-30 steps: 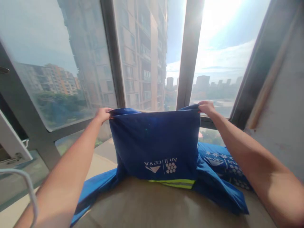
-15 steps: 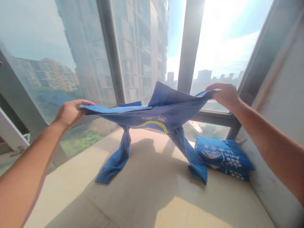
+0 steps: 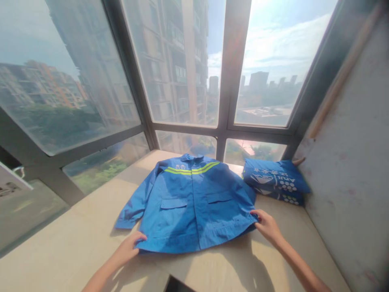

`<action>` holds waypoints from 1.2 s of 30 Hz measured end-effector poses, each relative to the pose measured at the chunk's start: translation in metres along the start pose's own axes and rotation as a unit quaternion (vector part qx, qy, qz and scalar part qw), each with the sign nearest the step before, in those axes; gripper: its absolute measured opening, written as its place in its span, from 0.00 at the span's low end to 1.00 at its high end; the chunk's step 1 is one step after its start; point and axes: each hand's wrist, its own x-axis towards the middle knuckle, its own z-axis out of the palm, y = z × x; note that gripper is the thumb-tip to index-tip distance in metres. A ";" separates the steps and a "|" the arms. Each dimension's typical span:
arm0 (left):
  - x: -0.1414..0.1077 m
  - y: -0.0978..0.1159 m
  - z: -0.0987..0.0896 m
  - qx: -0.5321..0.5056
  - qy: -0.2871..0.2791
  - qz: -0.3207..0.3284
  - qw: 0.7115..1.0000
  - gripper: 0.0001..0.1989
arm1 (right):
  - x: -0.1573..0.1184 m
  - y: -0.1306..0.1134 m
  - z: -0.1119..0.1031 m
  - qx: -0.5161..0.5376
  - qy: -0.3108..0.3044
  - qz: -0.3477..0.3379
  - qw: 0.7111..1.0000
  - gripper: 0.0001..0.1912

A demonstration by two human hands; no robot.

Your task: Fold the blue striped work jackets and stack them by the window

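A blue work jacket (image 3: 179,219) with yellow-green stripes across the chest lies spread front side up, its collar toward the windows. My left hand (image 3: 129,248) is closed on the bottom hem at its left corner. At the opposite corner, my right hand (image 3: 267,227) pinches the hem near the right sleeve's cuff. The left sleeve stretches out to the side on the surface, while the right sleeve is partly hidden along the jacket's edge. Two flap pockets show on the front.
Folded blue garments (image 3: 275,178) with white print are stacked at the right, against the wall (image 3: 343,162). The pale surface (image 3: 73,239) is bounded by windows behind and to the left. A dark object (image 3: 179,285) pokes in at the bottom edge.
The jacket, held up in the air before with its sleeves hanging, has come down flat on the surface. Both hands have lowered toward me, still gripping its hem.
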 end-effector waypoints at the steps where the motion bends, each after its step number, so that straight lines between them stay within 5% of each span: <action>1: -0.003 -0.004 -0.004 -0.002 -0.011 -0.006 1.000 0.24 | -0.007 0.004 -0.003 0.009 -0.004 0.006 1.000 0.20; 5: -0.023 -0.015 -0.023 -0.017 -0.049 -0.028 0.998 0.24 | -0.044 0.005 -0.009 0.034 -0.016 0.026 0.999 0.21; 11: -0.050 -0.018 -0.018 0.051 -0.183 -0.045 0.981 0.26 | -0.127 0.018 0.013 0.019 -0.099 0.048 0.994 0.29; 15: -0.045 0.009 -0.023 0.141 -0.243 -0.122 0.952 0.25 | -0.150 0.026 0.007 -0.025 -0.161 0.064 0.985 0.26; 18: -0.027 0.048 -0.020 0.189 -0.201 -0.085 0.957 0.24 | -0.137 0.014 -0.005 -0.077 -0.194 0.052 0.977 0.17; 21: -0.002 0.092 0.013 0.197 -0.110 -0.007 0.974 0.23 | -0.103 -0.011 0.000 -0.141 -0.150 0.030 0.978 0.18; 25: 0.031 0.136 0.091 0.173 0.053 0.191 0.965 0.26 | -0.054 -0.044 0.043 -0.133 -0.085 -0.091 0.983 0.16; 28: 0.045 0.148 0.138 0.171 0.059 0.230 0.956 0.30 | -0.037 -0.052 0.081 -0.133 -0.097 -0.143 0.976 0.24; 32: 0.048 0.135 0.161 0.217 0.056 0.265 0.938 0.33 | -0.052 -0.049 0.110 -0.139 -0.145 -0.099 0.975 0.30; 36: 0.039 0.112 0.156 0.269 0.085 0.315 0.906 0.35 | -0.070 -0.045 0.106 -0.074 -0.165 -0.092 0.979 0.28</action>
